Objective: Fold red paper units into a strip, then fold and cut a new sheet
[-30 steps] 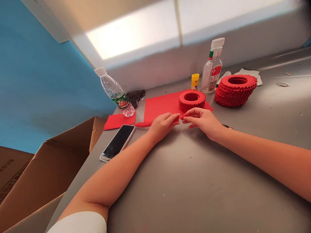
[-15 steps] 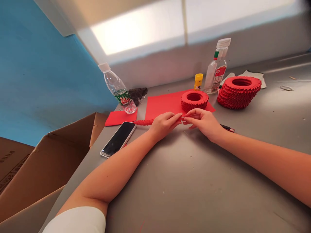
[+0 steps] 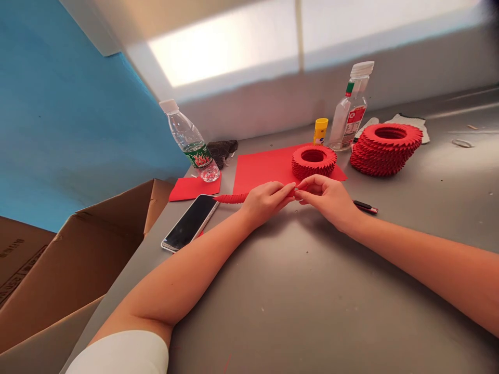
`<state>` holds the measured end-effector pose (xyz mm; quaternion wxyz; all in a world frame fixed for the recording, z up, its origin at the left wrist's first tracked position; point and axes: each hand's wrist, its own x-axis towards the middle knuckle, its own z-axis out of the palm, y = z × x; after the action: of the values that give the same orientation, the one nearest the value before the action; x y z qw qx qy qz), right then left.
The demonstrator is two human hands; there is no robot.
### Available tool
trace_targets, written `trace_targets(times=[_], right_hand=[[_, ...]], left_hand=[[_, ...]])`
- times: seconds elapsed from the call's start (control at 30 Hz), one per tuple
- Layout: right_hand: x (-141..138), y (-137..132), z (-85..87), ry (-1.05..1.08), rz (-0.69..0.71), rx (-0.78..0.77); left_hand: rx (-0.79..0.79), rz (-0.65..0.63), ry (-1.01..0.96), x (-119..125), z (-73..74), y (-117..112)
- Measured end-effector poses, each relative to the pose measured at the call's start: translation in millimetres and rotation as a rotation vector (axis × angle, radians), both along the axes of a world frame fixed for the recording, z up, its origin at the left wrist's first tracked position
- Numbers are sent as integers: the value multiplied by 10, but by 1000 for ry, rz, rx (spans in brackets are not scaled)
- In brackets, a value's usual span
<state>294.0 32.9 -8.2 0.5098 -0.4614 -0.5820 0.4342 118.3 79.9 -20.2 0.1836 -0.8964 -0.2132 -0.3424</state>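
Observation:
A long red strip of folded paper pieces (image 3: pixel 233 198) runs out from under my left hand (image 3: pixel 267 201), which is closed round it. Its tail reaches the top corner of the phone. At the strip's other end, the thumb and fingers of my right hand (image 3: pixel 325 200) pinch together against my left fingertips; what lies between them is mostly hidden. Just behind my hands stands a red folded-paper ring (image 3: pixel 314 162) on a flat red paper sheet (image 3: pixel 255 169). Farther right sits a taller stack of red folded-paper rings (image 3: pixel 385 150).
A phone (image 3: pixel 190 223) lies at the left, near a red paper piece (image 3: pixel 183 189) with a water bottle (image 3: pixel 198 150) on it. A yellow glue stick (image 3: pixel 320 131), a clear bottle (image 3: pixel 349 111) and gloves (image 3: pixel 415 124) stand behind. A black pen (image 3: pixel 365 207) lies right; a cardboard box (image 3: pixel 113 244) borders the table.
My hands have drawn slightly closer together, and the fingertips now meet at the end of the strip. The view has shifted a little; the other objects stay put.

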Motion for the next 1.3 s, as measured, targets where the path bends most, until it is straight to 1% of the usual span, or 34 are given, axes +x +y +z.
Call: trace_targets(times=[0.13,0.3,0.4,0.57,0.7,0.83,1.07,1.3], right_hand=[[1,-15,-10,-74,-8,57],[-17,-73,9,-189,-72,208],[-24,-92,14,-193,-103,243],[-30,-98,28,-248,-122,291],[-29,-108,44,-282,-115,284],[-27,-116,60,-289,-123,273],[-21,-106,58,-210,-86,197],[-23,-102,52,-229,-96,203]], left_hand=[[32,-2,-8,5,15,-15],[46,-19,-83,-2,38,-34],[25,-17,-138,-17,44,-33],[12,-5,-154,-30,51,-33],[3,-44,-139,-26,56,-47],[-21,-45,-131,-29,58,-57],[-46,-45,-121,-30,56,-52],[-4,-53,-111,-26,49,-52]])
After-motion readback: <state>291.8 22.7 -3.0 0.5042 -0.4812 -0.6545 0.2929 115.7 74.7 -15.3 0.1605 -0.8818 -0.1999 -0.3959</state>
